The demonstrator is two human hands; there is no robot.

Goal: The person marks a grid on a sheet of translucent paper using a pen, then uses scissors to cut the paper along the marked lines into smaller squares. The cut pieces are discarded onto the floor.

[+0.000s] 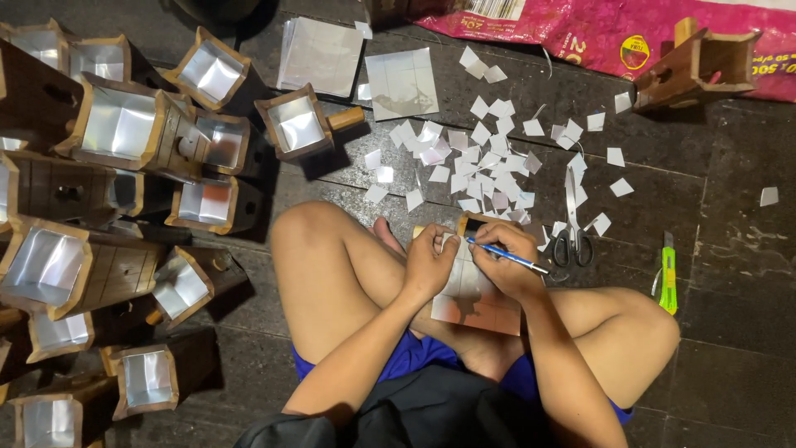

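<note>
I sit cross-legged on dark floor planks. My left hand (429, 259) presses on a shiny silver sheet (474, 299) marked in squares, which rests on my lap over a small wooden box. My right hand (504, 264) grips a blue pen (507, 258) with its tip on the sheet's upper edge. Both hands touch the sheet side by side.
Several small silver squares (481, 162) lie scattered ahead, with scissors (573, 224) and a green utility knife (668, 280) to the right. Uncut silver sheets (401, 83) lie farther off. Several foil-lined wooden boxes (120, 124) crowd the left. One wooden box (695, 66) sits on a pink sack (613, 29).
</note>
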